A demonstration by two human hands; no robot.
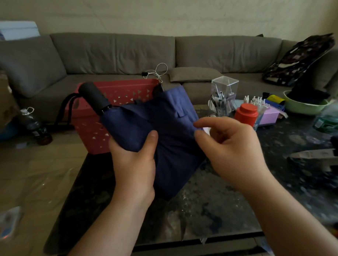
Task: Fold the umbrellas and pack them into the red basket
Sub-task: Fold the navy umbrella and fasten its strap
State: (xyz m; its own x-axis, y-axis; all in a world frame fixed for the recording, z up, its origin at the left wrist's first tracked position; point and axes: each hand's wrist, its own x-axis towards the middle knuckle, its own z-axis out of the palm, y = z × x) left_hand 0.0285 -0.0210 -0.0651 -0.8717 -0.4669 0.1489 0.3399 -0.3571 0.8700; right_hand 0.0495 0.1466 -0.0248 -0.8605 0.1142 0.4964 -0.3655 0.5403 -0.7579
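You have a grey sofa (128,53) behind; on the dark surface (209,206) stand a red jar (246,114) and a green bowl (305,106).

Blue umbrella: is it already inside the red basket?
No, the blue umbrella is held in front of the red basket, gripped by the left hand.

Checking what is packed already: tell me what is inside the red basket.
Only the red basket's far inner wall shows. The blue umbrella, gripped by the left hand, covers its interior, so its contents cannot be seen.

Dark marbled table (209,202) with red basket (115,99), clear pen holder (224,95), red jar (246,114).
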